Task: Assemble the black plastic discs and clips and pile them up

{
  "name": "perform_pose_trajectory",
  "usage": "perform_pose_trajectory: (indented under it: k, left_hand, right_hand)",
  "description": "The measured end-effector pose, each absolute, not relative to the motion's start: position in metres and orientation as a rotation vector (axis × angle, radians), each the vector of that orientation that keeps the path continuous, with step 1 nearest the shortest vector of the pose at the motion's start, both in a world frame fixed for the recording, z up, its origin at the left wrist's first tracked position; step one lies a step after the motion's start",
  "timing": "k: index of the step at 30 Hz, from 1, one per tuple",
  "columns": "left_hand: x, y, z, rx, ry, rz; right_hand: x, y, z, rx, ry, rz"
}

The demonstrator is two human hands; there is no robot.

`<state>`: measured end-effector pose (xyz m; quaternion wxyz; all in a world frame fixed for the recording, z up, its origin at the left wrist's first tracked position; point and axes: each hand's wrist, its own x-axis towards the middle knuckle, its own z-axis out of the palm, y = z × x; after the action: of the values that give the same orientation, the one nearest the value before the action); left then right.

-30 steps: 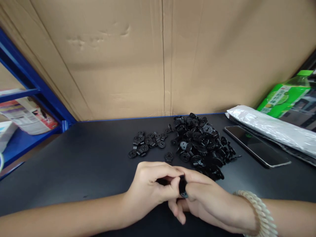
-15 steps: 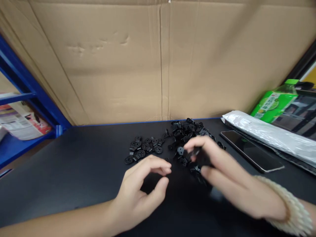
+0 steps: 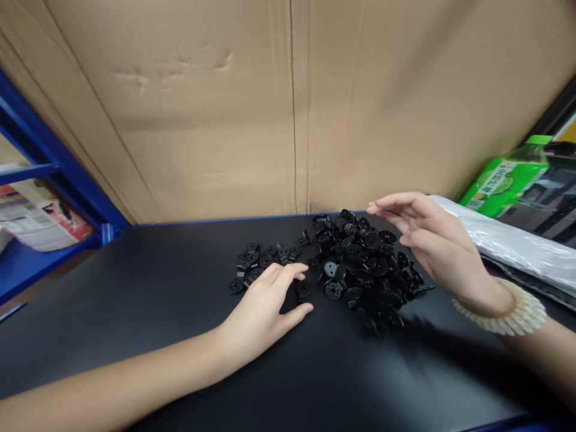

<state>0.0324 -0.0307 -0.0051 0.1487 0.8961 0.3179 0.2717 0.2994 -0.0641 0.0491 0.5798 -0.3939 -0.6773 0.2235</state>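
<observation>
A large heap of black plastic pieces with round, perforated discs (image 3: 360, 258) lies at the middle right of the table. To its left is a smaller, flatter group of the same pieces (image 3: 243, 264), partly hidden behind my left hand (image 3: 265, 303). That hand rests low over the table with thumb and fingers apart, and a single black piece (image 3: 305, 292) lies in the gap before its fingertips. My right hand (image 3: 432, 246) hovers above the heap's right side, its fingers loosely stretched out and nothing seen in them. A pale beaded bracelet circles the right wrist.
Behind the black table (image 3: 171, 300) stands a cardboard wall (image 3: 202, 150). At the right are a silvery plastic package (image 3: 517, 234) and a green-labelled bottle (image 3: 504, 180). A blue metal frame (image 3: 58, 144) with printed papers (image 3: 40, 216) borders the left side.
My right hand has lifted off the front of the heap and moved back and right, its fingers opening; the dark piece by it is gone from them. My left hand's fingers have spread wider.
</observation>
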Motion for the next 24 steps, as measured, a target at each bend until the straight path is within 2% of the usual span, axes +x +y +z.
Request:
perform_pose_trajectory:
  k: [4,9,13,16,19,24]
  left_hand:
    - [0.035,-0.031,-0.002,2.542,0.885,0.845]
    - [0.035,-0.043,0.003,2.366,0.737,1.005]
    - [0.034,-0.055,0.004,2.122,0.638,1.003]
    - [0.035,-0.06,0.004,1.888,0.581,0.966]
    - [0.037,-0.06,0.004,1.724,0.541,0.966]
    - [0.038,-0.057,0.004,1.649,0.533,0.954]
  right_hand:
    - [0.273,-0.088,0.047,-0.808,-1.39,0.64]
    - [0.234,-0.122,0.033,-0.796,-1.325,1.514]
    - [0.218,-0.125,0.021,-0.879,-1.12,1.875]
    - [0.217,-0.121,0.016,-0.888,-1.028,1.9]
    - [0.217,-0.119,0.012,-0.898,-1.043,1.786]
    - [0.216,-0.121,0.006,-0.905,-1.061,1.718]
